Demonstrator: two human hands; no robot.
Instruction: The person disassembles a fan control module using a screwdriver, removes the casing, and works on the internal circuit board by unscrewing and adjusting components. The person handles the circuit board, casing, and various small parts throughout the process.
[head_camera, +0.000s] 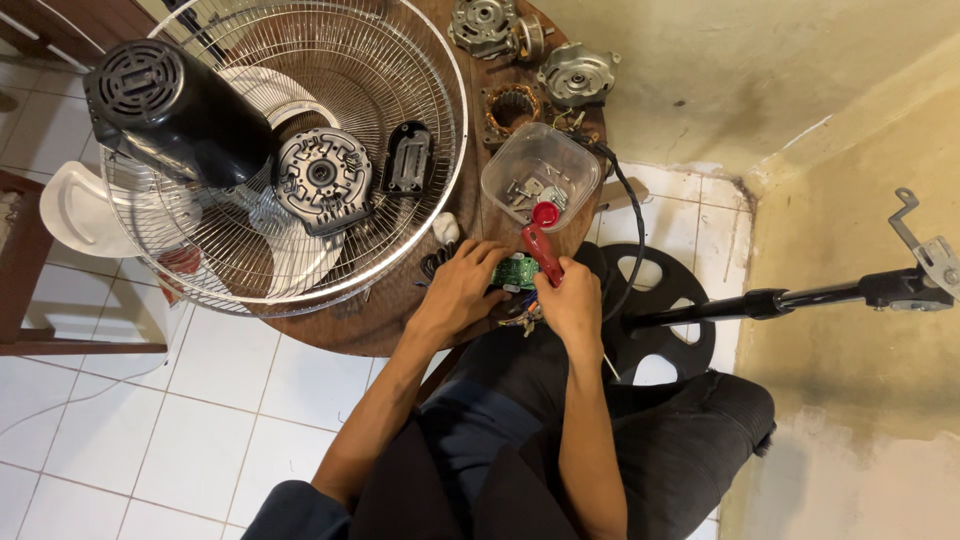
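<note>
1. Head view: I am looking down on a round wooden bench (350, 335) and my two hands are working at its near edge. My left hand (462, 290) is lying over a small green circuit board (515, 272), fingers (480, 255) pressed together on top of it to pin it down.

2. My right hand (572, 300) is closed around a red-handled screwdriver (541, 245), fingers wrapped tight on the grip, the tool pointing away from me toward the clear plastic tub (540, 172) of small screws.

3. The board is sitting at the very rim of the bench, just above my lap (not much margin there). I judge that a hard push could be tipping it off the edge onto the tiled floor (200, 420).

4. The handle end is almost touching the tub; a slip could be knocking it and scattering the screws.

5. Further back, the wire fan guard (400, 60) is holding a black motor housing (175, 110) and a grey motor plate (322, 175). A black cable (628, 215) is hanging down beside my right hand and could be snagging my wrist.
</note>
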